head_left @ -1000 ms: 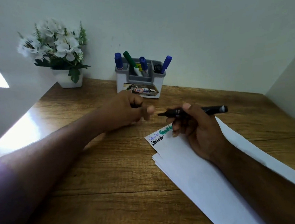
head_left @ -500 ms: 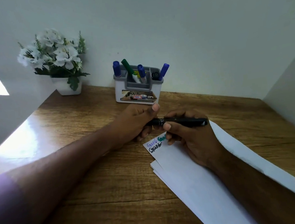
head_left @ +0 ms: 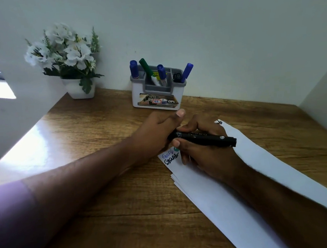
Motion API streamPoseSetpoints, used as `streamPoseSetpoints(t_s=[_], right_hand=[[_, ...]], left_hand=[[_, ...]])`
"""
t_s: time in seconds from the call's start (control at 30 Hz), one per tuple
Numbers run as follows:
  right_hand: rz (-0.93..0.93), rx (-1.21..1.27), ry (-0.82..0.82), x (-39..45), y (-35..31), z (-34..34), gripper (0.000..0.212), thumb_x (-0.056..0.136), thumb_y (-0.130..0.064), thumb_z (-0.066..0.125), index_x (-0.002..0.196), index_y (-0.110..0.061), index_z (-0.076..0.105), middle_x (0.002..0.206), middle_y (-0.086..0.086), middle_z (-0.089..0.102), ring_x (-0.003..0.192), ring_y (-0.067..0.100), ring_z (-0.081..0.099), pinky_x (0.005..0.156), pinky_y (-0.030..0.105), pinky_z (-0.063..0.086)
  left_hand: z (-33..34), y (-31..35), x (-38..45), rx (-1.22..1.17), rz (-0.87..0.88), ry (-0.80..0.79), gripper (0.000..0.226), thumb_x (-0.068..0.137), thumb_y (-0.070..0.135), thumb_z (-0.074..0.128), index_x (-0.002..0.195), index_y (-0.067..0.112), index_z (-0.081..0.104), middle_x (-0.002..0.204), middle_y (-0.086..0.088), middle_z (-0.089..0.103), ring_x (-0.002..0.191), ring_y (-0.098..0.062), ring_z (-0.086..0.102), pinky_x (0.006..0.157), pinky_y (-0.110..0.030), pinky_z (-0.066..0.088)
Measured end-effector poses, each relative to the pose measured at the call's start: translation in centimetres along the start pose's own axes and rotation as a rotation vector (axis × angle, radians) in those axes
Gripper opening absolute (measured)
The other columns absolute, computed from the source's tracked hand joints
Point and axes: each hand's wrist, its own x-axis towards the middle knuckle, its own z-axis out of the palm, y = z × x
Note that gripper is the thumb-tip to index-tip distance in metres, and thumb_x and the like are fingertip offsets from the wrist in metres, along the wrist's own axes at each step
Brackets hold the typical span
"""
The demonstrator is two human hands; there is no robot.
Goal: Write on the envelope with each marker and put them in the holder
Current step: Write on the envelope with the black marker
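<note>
A black marker [head_left: 205, 139] lies level above the top corner of the white envelope [head_left: 235, 206]. My right hand [head_left: 207, 157] grips its barrel, and my left hand [head_left: 155, 132] is closed round its left end, hiding the tip. The two hands touch. Blue, green and black words are written on the envelope's corner, partly covered by my right fingers. The grey and white holder [head_left: 138, 92] stands at the wall behind my hands, holding a green marker [head_left: 146, 68] and three blue markers [head_left: 133, 69].
A white pot of white flowers [head_left: 78, 89] stands in the desk's far left corner. More white sheets lie under the envelope. A side wall [head_left: 322, 98] closes the desk on the right, and a bright window is at the left.
My left hand moved right from beside the marker and closed over its bare tip. My right hand drew the marker slightly lower and nearer the envelope.
</note>
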Motion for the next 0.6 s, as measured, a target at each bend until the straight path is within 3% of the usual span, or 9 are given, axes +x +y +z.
streamPoseSetpoints(t_s=[0.13, 0.2, 0.3, 0.37, 0.43, 0.5, 0.57, 0.6], right_hand=[[-0.062, -0.092, 0.047, 0.4, 0.5, 0.3, 0.014, 0.079, -0.011, 0.074, 0.085, -0.005, 0.064, 0.074, -0.009, 0.067, 0.067, 0.003, 0.065, 0.064, 0.015, 0.047], [-0.038, -0.088, 0.008, 0.6, -0.4, 0.0, 0.02, 0.078, -0.011, 0.076, 0.094, -0.004, 0.067, 0.083, -0.007, 0.072, 0.079, 0.002, 0.068, 0.07, 0.014, 0.049], [0.104, -0.069, -0.057, 0.6, -1.8, -1.9, 0.039, 0.069, -0.018, 0.085, 0.102, -0.03, 0.068, 0.085, -0.024, 0.07, 0.083, -0.002, 0.066, 0.072, 0.016, 0.052], [0.11, -0.154, -0.004, 0.6, -2.3, -3.4, 0.05, 0.063, -0.035, 0.084, 0.106, -0.047, 0.062, 0.092, -0.028, 0.063, 0.085, 0.005, 0.062, 0.073, 0.023, 0.055], [-0.034, -0.468, -0.01, 1.3, -3.1, -4.2, 0.038, 0.073, -0.038, 0.075, 0.109, -0.045, 0.063, 0.107, -0.024, 0.061, 0.093, 0.008, 0.058, 0.075, 0.022, 0.051], [-0.29, -1.039, -0.077, 2.9, -3.4, -4.1, 0.035, 0.08, -0.033, 0.066, 0.114, -0.031, 0.067, 0.114, -0.007, 0.066, 0.099, 0.019, 0.059, 0.079, 0.031, 0.047], [-0.491, -1.47, -0.099, 5.2, -3.0, -2.9, 0.03, 0.08, -0.025, 0.069, 0.109, -0.021, 0.068, 0.106, 0.0, 0.072, 0.093, 0.028, 0.06, 0.076, 0.039, 0.045], [-0.539, -1.55, -0.114, 6.2, -3.3, -2.0, 0.028, 0.077, -0.02, 0.073, 0.105, -0.018, 0.068, 0.099, 0.002, 0.073, 0.089, 0.028, 0.061, 0.073, 0.038, 0.044]], left_hand=[[0.0, -0.3, 0.1, -0.108, -0.008, 0.022, 0.047, 0.098, 0.038, 0.042, 0.07, 0.004, 0.058, 0.06, -0.007, 0.059, 0.056, -0.018, 0.057, 0.051, -0.022, 0.044], [-0.3, -0.7, 0.3, -0.14, 0.001, 0.037, 0.049, 0.097, 0.041, 0.044, 0.085, -0.004, 0.06, 0.077, -0.019, 0.063, 0.067, -0.03, 0.057, 0.059, -0.033, 0.047], [-1.3, -1.2, 0.8, -0.072, 0.043, 0.099, 0.053, 0.095, 0.044, 0.047, 0.093, -0.007, 0.06, 0.077, -0.029, 0.061, 0.057, -0.03, 0.054, 0.054, -0.037, 0.045], [-2.2, -1.5, 1.0, -0.055, 0.016, 0.203, 0.052, 0.094, 0.044, 0.049, 0.083, -0.005, 0.061, 0.057, -0.014, 0.054, 0.042, -0.015, 0.043, 0.043, -0.027, 0.035], [-2.6, -1.4, 1.2, 0.024, 0.023, 0.341, 0.051, 0.094, 0.042, 0.052, 0.079, -0.005, 0.063, 0.051, -0.004, 0.052, 0.038, -0.008, 0.04, 0.041, -0.023, 0.032], [-2.8, -0.9, 1.1, 0.063, 0.059, 0.466, 0.049, 0.093, 0.037, 0.054, 0.072, -0.007, 0.062, 0.048, 0.0, 0.051, 0.04, -0.007, 0.041, 0.04, -0.021, 0.033], [-2.9, -0.3, 0.8, 0.023, 0.076, 0.551, 0.047, 0.094, 0.033, 0.055, 0.067, -0.005, 0.061, 0.046, 0.003, 0.047, 0.04, -0.007, 0.039, 0.039, -0.021, 0.031], [-3.0, 0.0, 0.6, -0.021, 0.082, 0.577, 0.045, 0.094, 0.032, 0.055, 0.066, -0.003, 0.061, 0.046, 0.003, 0.047, 0.04, -0.007, 0.038, 0.039, -0.021, 0.03]])
